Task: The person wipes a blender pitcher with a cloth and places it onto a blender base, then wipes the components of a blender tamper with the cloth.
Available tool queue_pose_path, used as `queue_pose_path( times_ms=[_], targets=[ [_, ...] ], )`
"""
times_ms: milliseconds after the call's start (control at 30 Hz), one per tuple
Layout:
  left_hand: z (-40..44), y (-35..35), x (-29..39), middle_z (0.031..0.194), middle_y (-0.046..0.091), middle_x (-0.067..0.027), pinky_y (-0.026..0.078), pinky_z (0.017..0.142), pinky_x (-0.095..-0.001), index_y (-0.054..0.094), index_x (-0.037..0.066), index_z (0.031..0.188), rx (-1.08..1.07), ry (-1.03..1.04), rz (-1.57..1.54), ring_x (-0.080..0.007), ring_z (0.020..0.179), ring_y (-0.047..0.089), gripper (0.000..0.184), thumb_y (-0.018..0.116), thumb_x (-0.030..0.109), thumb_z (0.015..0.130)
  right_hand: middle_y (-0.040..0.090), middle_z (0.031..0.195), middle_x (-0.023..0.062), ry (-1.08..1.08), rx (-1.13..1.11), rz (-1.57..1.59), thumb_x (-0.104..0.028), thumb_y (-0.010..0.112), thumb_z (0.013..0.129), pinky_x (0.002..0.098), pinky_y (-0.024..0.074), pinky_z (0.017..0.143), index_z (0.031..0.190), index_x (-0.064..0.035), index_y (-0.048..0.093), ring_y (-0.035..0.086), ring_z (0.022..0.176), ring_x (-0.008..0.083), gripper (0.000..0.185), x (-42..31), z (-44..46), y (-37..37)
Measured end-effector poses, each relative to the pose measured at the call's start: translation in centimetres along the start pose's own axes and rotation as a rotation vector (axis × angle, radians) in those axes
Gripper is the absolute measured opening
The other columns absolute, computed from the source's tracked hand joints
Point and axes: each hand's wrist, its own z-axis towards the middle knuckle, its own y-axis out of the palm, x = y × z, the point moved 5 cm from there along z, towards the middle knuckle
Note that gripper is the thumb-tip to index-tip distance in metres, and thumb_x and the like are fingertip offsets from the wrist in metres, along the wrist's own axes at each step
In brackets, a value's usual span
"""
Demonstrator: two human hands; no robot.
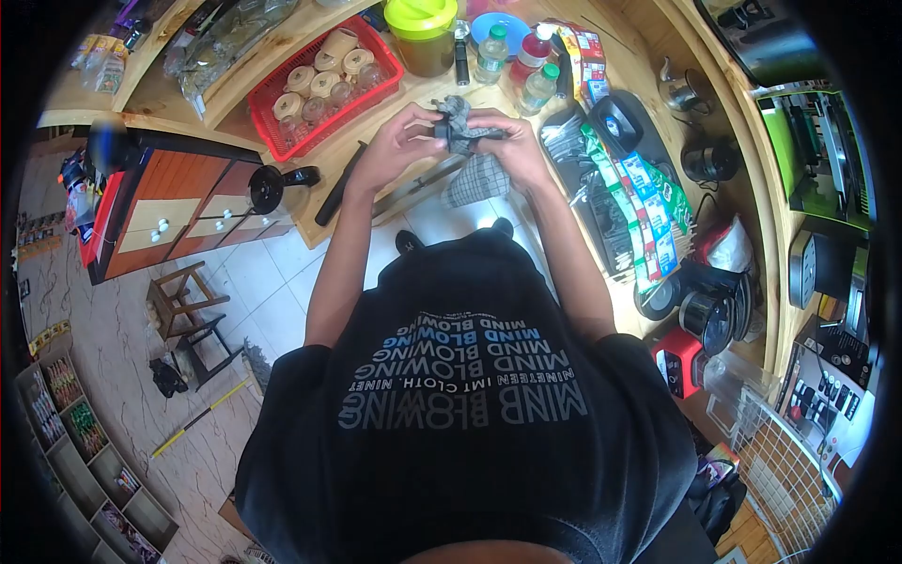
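Both hands meet over the near edge of the wooden counter, around a grey checkered cloth (pixel 476 183). My left hand (pixel 402 148) pinches from the left, its fingers and thumb closed at the bunched upper part of the cloth. My right hand (pixel 512 148) grips the bunch from the other side, fingers curled over it. Something small and dark shows between the hands within the cloth; its kind I cannot make out. The cloth's lower end hangs loose below my right hand.
A red basket (pixel 371 99) of lidded jars stands left. Beyond the hands are a yellow-lidded tub (pixel 420 38), a black cylinder (pixel 461 58) and several bottles (pixel 538 89). Sachet strips (pixel 648 202) lie right. A black-handled item (pixel 340 188) rests at the left edge.
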Motion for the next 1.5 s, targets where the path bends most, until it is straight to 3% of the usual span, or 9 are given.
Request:
queue_pose_path(
  times_ms=[133,200,300,633,800,1100,1233,1400,1500],
  targets=[
    [0.4,-0.5,-0.1,0.111,0.061,-0.0065,0.054,0.079,-0.0281,0.053,0.005,0.118,0.106,-0.177,-0.135,-0.0121,0.1,0.061,0.025,0.057,0.023,0.102,0.067,0.117,0.0099,-0.08,0.014,-0.04,0.018,0.062,0.065,0.0306,0.0514,0.09,0.099,-0.0026,0.077,0.062,0.108,0.0197,0.042,0.3,0.6,0.0],
    [0.2,-0.6,-1.6,0.1,0.063,-0.0056,0.052,0.065,-0.0264,0.053,0.007,0.115,0.052,-0.444,-0.217,-0.0116,0.087,0.063,0.026,0.051,0.03,0.104,0.067,0.116,0.0098,-0.09,0.031,-0.025,0.017,0.062,0.065,0.0305,0.051,0.091,0.099,-0.0024,0.077,0.062,0.108,0.0194,0.041,0.3,0.7,0.1],
    [0.3,-0.4,-1.2,0.092,0.063,-0.0045,0.048,0.058,-0.0249,0.053,0.008,0.113,0.069,-0.38,-0.203,-0.0115,0.077,0.063,0.025,0.049,0.032,0.105,0.068,0.115,0.0093,-0.101,0.037,-0.075,0.017,0.063,0.066,0.0303,0.0496,0.093,0.098,-0.0021,0.076,0.062,0.108,0.0192,0.04,0.0,0.5,0.3],
    [-0.7,-0.8,-1.8,0.093,0.064,-0.0052,0.05,0.063,-0.0272,0.057,0.006,0.102,0.169,-0.41,-0.402,-0.0122,0.083,0.061,0.022,0.052,0.028,0.104,0.068,0.114,0.0093,-0.233,-0.069,-0.394,0.013,0.06,0.068,0.0302,0.0476,0.097,0.099,-0.0063,0.077,0.064,0.108,0.0198,0.04,-2.1,0.5,2.3],
    [-1.2,-1.1,-2.1,0.102,0.061,-0.0033,0.049,0.07,-0.0274,0.052,0.006,0.116,0.106,-0.271,-0.322,-0.0096,0.088,0.058,0.019,0.056,0.02,0.102,0.068,0.114,0.0093,-0.218,-0.121,-0.453,0.013,0.06,0.068,0.0301,0.0475,0.096,0.098,-0.0065,0.077,0.063,0.109,0.0206,0.04,-2.6,0.4,2.8],
    [-0.3,-0.8,0.3,0.113,0.06,-0.0048,0.051,0.082,-0.0292,0.051,0.004,0.12,0.101,0.062,-0.164,-0.0118,0.097,0.058,0.035,0.07,0.003,0.09,0.065,0.119,0.0107,0.008,-0.038,0.009,0.018,0.064,0.064,0.0317,0.0495,0.093,0.097,-0.0021,0.076,0.061,0.112,0.0205,0.04,-0.4,1.2,1.8],
    [0.3,-0.3,1.5,0.107,0.062,-0.0069,0.052,0.084,-0.0304,0.052,0.002,0.121,0.138,0.075,-0.062,-0.015,0.096,0.063,0.028,0.063,0.012,0.098,0.065,0.119,0.0108,0.077,-0.001,0.14,0.017,0.064,0.065,0.0306,0.0514,0.088,0.097,-0.0012,0.075,0.06,0.111,0.02,0.039,0.1,1.5,1.0],
    [0.6,0.1,-0.7,0.094,0.06,-0.006,0.052,0.073,-0.0293,0.051,0.005,0.119,0.095,-0.395,-0.149,-0.0123,0.088,0.061,0.036,0.04,0.038,0.108,0.067,0.114,0.0102,-0.085,0.002,-0.057,0.017,0.064,0.065,0.0307,0.0506,0.09,0.096,-0.0016,0.076,0.061,0.111,0.0198,0.038,-1.1,1.3,0.9],
    [0.8,0.2,-0.7,0.09,0.058,-0.0054,0.051,0.072,-0.0289,0.05,0.006,0.118,0.036,-0.293,-0.125,-0.0107,0.088,0.06,0.028,0.046,0.031,0.107,0.068,0.112,0.0097,-0.158,0.014,-0.183,0.017,0.064,0.064,0.0311,0.0484,0.094,0.096,-0.0019,0.076,0.061,0.112,0.0202,0.038,-1.0,1.0,0.8]
  ],
)
